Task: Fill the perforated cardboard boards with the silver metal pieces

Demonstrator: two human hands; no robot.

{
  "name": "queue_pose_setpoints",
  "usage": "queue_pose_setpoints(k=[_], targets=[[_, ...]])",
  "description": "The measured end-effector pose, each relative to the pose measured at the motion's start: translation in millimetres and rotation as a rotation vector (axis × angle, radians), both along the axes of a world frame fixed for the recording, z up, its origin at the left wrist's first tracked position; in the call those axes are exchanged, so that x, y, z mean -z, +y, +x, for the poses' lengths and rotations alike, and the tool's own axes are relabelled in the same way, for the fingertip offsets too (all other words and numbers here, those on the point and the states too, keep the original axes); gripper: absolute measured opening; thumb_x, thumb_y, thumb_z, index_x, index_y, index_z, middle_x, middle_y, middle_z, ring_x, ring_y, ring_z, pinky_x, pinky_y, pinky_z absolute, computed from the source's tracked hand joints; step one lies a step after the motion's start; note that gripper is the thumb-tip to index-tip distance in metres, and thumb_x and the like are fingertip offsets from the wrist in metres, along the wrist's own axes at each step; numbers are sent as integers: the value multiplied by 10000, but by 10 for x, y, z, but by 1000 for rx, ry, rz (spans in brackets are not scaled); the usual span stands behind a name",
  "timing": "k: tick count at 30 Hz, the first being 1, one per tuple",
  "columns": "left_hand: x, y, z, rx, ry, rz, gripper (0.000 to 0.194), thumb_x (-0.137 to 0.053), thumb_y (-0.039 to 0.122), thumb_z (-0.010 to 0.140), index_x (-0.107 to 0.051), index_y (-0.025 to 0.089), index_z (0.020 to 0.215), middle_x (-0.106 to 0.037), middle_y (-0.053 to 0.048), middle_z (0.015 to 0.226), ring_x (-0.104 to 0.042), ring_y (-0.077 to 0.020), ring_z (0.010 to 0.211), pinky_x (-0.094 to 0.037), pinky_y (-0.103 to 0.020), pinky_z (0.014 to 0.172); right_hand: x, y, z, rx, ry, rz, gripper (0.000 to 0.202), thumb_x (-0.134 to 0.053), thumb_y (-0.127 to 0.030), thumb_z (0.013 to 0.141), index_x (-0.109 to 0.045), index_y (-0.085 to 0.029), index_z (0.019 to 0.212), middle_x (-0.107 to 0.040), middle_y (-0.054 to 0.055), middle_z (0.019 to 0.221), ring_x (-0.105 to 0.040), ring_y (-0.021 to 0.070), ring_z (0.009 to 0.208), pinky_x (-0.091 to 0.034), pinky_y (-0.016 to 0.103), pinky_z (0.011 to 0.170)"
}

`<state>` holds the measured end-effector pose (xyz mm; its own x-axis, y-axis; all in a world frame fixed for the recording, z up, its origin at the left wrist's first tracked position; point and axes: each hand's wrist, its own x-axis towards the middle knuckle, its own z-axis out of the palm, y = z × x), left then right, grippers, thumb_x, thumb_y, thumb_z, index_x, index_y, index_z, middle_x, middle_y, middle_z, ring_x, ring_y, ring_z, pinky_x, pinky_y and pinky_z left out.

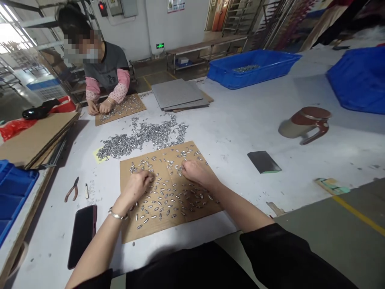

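A brown cardboard sheet [144, 228] lies in front of me, with many small silver spindle-shaped metal pieces [161, 216] spread over it. Above its left half is my left hand [138, 185], a bracelet on its wrist. Its fingers are curled together, and whatever they hold is hidden. My right hand [195, 171] rests near the sheet's far right part, its fingertips pinched close among the pieces. Too little shows there to tell what is in the pinch. Just beyond the sheet, a large heap of the same metal pieces [141, 138] covers the white table [228, 120].
Across the table, a co-worker [108, 68] handles pieces on another cardboard sheet [140, 103]. Pliers [72, 190] and a phone [82, 235] lie at left. Stacked grey boards [177, 93], a blue bin [249, 78], a lidded mug [303, 122] and a dark block [263, 161] stand beyond or right.
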<state>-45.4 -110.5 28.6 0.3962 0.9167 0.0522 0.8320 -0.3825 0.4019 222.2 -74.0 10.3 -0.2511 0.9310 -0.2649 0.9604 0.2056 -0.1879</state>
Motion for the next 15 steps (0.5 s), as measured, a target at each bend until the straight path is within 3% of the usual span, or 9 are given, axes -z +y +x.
queue_pose_setpoints(k=[5,8,12,15], targets=[[180,360,659,48,160,-111,186,-563,229,955,-719,154,889,-740,-115,929,-696,-203,818,-536,-303,775,-41,-10,-18,34,-19,1,221,-516,-177,948,-699,-125,1060,-748,184,1071,-698,277,979,-446,311,770],[349,479,896,49,219,-166,146,-635,247,905,-737,144,889,-748,-138,918,-709,-231,873,-535,-312,813,31,-42,21,28,-28,45,263,-475,-145,958,-688,-99,1105,-736,203,1096,-688,284,1014,-442,318,818],[429,586,991,58,256,-219,168,-598,170,883,-754,110,901,-756,-181,922,-714,-249,887,-531,-325,826,177,-51,108,22,-6,64,283,-429,-115,972,-661,-97,1134,-728,189,1118,-679,267,1027,-429,303,835],[287,611,873,60,227,-224,176,-589,184,874,-751,115,874,-760,-174,919,-704,-246,859,-521,-325,806,251,-42,181,21,39,81,258,-443,-127,972,-652,-92,1118,-725,189,1110,-675,262,1009,-427,302,839]])
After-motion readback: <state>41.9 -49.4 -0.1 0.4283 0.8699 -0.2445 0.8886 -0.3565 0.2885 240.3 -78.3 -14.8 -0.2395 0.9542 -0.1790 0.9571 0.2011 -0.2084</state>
